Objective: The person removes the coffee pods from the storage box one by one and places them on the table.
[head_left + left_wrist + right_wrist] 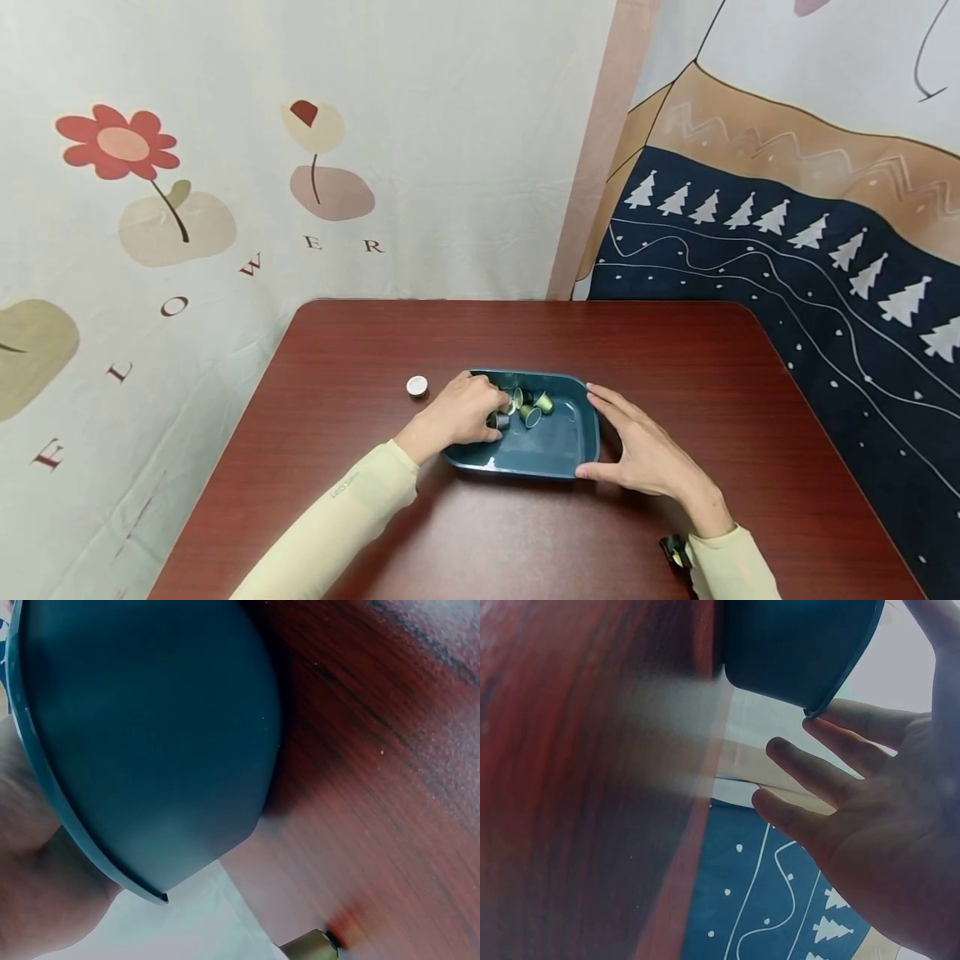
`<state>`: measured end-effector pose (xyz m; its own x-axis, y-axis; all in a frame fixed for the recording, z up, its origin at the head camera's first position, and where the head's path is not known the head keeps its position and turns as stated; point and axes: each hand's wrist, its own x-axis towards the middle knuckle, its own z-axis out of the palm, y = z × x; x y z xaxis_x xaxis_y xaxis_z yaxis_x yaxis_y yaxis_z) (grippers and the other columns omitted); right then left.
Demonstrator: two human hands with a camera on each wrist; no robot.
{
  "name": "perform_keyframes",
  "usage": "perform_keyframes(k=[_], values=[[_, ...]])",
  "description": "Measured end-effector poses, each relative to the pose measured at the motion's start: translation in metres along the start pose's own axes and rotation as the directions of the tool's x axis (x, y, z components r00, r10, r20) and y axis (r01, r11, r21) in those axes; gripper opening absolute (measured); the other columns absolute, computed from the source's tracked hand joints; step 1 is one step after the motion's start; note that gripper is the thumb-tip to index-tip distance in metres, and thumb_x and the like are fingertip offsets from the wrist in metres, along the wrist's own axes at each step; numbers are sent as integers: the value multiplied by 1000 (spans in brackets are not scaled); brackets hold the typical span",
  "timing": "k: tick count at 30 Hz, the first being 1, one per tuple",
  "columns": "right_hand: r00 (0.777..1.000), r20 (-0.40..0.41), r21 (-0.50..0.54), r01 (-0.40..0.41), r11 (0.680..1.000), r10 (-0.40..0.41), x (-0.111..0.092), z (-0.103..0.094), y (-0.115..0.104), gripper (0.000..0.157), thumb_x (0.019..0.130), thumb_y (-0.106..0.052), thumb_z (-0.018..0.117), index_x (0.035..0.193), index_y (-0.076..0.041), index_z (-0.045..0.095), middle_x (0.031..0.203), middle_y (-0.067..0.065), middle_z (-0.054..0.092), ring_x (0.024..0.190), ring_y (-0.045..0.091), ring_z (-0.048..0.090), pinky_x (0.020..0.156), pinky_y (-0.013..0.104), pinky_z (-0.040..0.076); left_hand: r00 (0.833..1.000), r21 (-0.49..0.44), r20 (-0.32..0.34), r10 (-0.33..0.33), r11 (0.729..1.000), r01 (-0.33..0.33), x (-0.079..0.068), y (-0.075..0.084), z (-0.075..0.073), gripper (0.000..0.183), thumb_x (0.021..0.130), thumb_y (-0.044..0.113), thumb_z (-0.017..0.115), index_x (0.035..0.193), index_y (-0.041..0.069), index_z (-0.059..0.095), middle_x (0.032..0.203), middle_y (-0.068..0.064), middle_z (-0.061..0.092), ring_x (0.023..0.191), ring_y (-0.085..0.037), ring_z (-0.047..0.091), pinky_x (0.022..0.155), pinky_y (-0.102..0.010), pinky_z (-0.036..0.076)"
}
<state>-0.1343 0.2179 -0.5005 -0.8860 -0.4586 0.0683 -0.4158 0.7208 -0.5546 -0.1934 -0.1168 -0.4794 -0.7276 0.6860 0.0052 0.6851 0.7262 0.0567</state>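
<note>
Capsules lie loosely clustered toward the far side of the blue tray, tilted at different angles and in no clear order. My left grip reaches in over the tray's left end, fingers and thumb bent down beside a grey capsule; I cannot tell whether I pinch it or only touch it. My right grip is spread wide, fingertips and thumb at the tray's right corners, seemingly to steady it (the right wrist view shows those fingers nearly straight). As I judge it, the work is under way with most of it left to do: one small white-topped piece, perhaps another capsule, sits outside on the counter, left of the tray, while several capsules are inside. My left grip hides part of the tray, so I cannot give their full count.
</note>
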Motion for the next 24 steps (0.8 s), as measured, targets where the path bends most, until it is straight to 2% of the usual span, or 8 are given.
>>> perform_keyframes(k=[12, 18, 24], values=[[1000, 3, 3, -4, 1000, 4, 0, 0, 0, 116, 84, -69, 93, 172, -11, 46, 181, 8, 42, 160, 40, 51, 122, 71, 51, 1000, -39, 19, 0, 999, 1, -3, -5, 4, 27, 86, 39, 97, 102, 26, 80, 96, 8, 82, 99, -21, 77, 93, -46, 57], [1000, -2, 4, -6, 1000, 6, 0, 0, -1, 115, 84, -67, 94, 172, -11, 46, 181, 6, 42, 160, 39, 52, 121, 69, 52, 999, -92, -38, 37, 995, -40, -7, -10, 5, 27, 88, 35, 96, 108, 23, 83, 106, 5, 83, 99, -20, 79, 90, -44, 61], [1000, 1, 4, -13, 1000, 13, 0, -1, -3, 115, 84, -67, 94, 173, -12, 46, 181, 4, 41, 160, 36, 52, 122, 68, 53, 998, -189, -67, 17, 981, -30, -10, -11, 2, 33, 93, 33, 94, 120, 17, 84, 116, 1, 81, 105, -20, 79, 94, -41, 66]])
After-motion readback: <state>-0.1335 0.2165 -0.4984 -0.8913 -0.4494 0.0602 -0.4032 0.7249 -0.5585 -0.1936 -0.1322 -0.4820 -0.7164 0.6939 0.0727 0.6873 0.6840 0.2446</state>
